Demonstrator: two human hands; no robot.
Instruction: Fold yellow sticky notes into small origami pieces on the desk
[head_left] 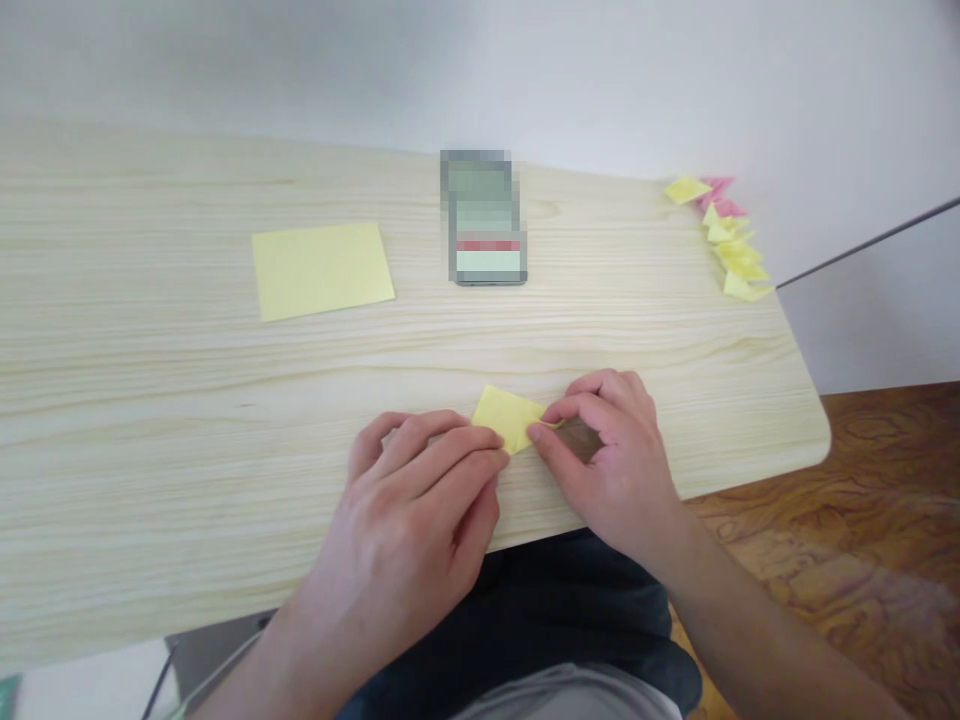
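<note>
A small piece of folded yellow paper (504, 412) lies on the table near its front edge, between my two hands. My left hand (427, 500) presses its fingertips on the paper's left and lower edge, fingers together and curled. The paper's right corner is pinched between the thumb and index finger of my right hand (607, 440). That corner is bent up slightly. The underside of the paper is hidden.
A flat yellow paper sheet (322, 272) lies at the back left, with a phone (487, 262), mostly pixelated, to its right. Several folded yellow and pink paper pieces (739, 262) stand along the right edge. The wooden table (187, 440) ends in a rounded corner at right.
</note>
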